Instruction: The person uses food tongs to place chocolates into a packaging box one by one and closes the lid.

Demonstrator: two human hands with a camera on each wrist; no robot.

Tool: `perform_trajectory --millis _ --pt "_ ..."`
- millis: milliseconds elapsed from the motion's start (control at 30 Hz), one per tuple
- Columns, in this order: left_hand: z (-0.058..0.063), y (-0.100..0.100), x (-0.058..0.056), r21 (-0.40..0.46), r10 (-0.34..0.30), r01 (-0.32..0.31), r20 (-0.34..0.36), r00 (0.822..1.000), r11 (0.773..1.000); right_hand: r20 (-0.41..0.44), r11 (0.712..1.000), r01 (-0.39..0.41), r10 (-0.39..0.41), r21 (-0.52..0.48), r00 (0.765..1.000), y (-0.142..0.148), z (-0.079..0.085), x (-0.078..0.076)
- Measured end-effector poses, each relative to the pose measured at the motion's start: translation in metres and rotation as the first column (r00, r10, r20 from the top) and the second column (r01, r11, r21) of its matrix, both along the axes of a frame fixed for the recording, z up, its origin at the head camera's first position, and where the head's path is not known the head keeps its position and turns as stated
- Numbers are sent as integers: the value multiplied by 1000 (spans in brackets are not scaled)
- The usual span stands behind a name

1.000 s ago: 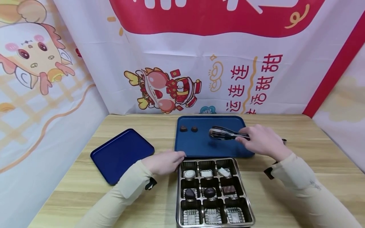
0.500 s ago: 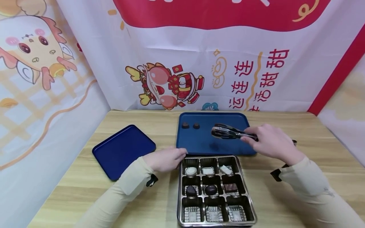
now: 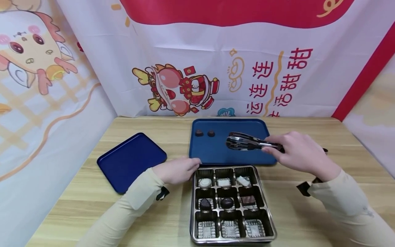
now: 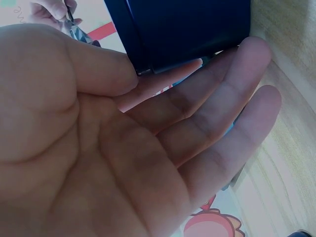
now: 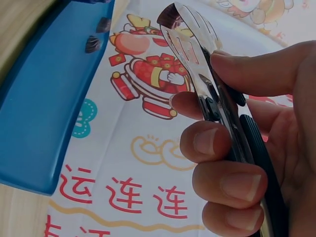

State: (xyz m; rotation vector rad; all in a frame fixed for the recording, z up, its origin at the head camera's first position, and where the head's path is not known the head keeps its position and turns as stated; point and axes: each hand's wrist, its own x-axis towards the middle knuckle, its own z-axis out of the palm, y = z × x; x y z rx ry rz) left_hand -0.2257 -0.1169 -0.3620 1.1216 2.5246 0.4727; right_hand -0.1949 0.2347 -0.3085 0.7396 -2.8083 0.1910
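Note:
My right hand [image 3: 296, 151] grips metal tongs [image 3: 243, 141] over the right part of a blue tray [image 3: 210, 154]. Between the tong heads a brown piece [image 5: 170, 17] shows, partly hidden by the metal. Two small brown chocolates [image 3: 205, 132] lie at the tray's far left. In front of the tray stands a box with a nine-compartment insert [image 3: 231, 240]. White pieces [image 3: 223, 182] fill its far row, dark chocolates [image 3: 226, 203] its middle row; the near row has bare compartments. My left hand [image 3: 179, 170] rests at the box's far left corner, fingers extended, thumb against its dark blue wall [image 4: 187, 29].
On the left of the wooden table [image 3: 166, 219] lies a second, darker blue tray [image 3: 132, 161], turned at an angle. A printed white cloth [image 3: 216, 44] hangs behind the table's far edge, and another [image 3: 61, 120] along the left side.
My right hand and the tongs have shifted slightly to the right and toward me, still over the tray. The head view has tilted a little. My left hand keeps its place at the box corner.

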Motion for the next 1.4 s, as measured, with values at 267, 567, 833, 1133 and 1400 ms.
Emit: perform_trajectory --millis 267,567,833,1133,1400 --pt "0 -1 0 4 -2 2 -4 1000 1000 -40 998 -59 59 -14 997 -6 8 9" --pt "0 -1 -1 -2 2 -2 7 1000 1000 -164 984 -176 169 -30 972 -16 13 24" --pt "-1 -2 -1 -9 9 -9 3 1000 1000 -200 969 -247 238 -24 950 -24 13 32" --pt "-3 -2 -2 0 -3 3 5 1000 1000 -196 942 -335 325 -21 925 -36 10 41" --pt "-1 -1 -1 9 -6 6 -6 1000 1000 -181 921 -389 381 -14 907 -43 14 52"
